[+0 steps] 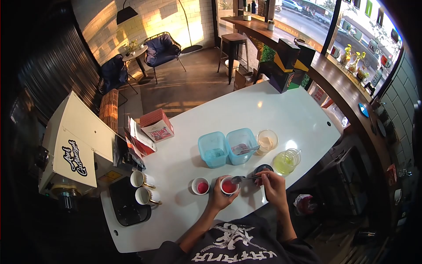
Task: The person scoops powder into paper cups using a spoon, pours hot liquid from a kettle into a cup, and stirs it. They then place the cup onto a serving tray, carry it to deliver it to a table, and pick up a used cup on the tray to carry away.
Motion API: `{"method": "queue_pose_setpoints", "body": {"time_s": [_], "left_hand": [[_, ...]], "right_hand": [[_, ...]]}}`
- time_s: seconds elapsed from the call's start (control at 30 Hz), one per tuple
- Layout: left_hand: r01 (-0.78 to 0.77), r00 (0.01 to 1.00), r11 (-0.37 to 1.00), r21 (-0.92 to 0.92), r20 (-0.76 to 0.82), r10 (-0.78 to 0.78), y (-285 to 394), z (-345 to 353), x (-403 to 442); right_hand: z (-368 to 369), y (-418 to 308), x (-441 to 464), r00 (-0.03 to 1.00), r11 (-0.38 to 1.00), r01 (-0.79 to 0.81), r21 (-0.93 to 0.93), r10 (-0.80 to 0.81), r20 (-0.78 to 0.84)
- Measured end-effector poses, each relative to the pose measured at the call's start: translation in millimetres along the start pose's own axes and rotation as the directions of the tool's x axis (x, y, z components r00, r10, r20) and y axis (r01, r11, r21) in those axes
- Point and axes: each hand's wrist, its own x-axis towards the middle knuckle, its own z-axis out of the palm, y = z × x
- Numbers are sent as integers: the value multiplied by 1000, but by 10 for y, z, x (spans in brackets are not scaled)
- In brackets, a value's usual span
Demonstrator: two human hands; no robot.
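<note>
My left hand (219,200) is wrapped around a small white cup (229,186) with red contents, standing at the near side of the table. In my right hand (275,189) is a spoon (238,179), its dark bowl at the cup's right rim. Just left of my left hand is another white cup (201,186) with pinkish-red contents. A dark round container (263,168) lies behind my right hand, partly hidden by it. Farther back stand two light-blue plastic tubs (213,150), the right one with a utensil leaning in it.
A clear tub of beige powder (267,142) and a glass jug of yellow-green liquid (285,163) stand right on the white table (184,132). Two white mugs (143,196) and a cream-coloured machine (72,149) are left. Boxes (288,66) stack at the far corner.
</note>
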Motion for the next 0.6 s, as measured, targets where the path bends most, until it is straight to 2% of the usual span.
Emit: {"method": "queue_pose_setpoints", "body": {"time_s": [0.07,0.17,0.27,0.33,0.6], "left_hand": [[-5,1000,1000,25,-9,5,8,0,-1],[16,1000,1000,25,4,-17,-15,7,3],[-43,999,998,41,-25,44,-30,21,5],[-56,998,997,54,-29,58,-46,22,3],[-60,998,998,33,-26,61,-60,36,4]], "right_hand": [[-77,38,0,996,990,-70,119,77,-54],[-186,42,-5,991,987,-85,135,97,-88],[-265,113,-42,984,976,-121,180,142,-106],[-321,276,-66,977,944,-155,292,191,-96],[-427,458,-132,959,918,-192,348,251,-134]]}}
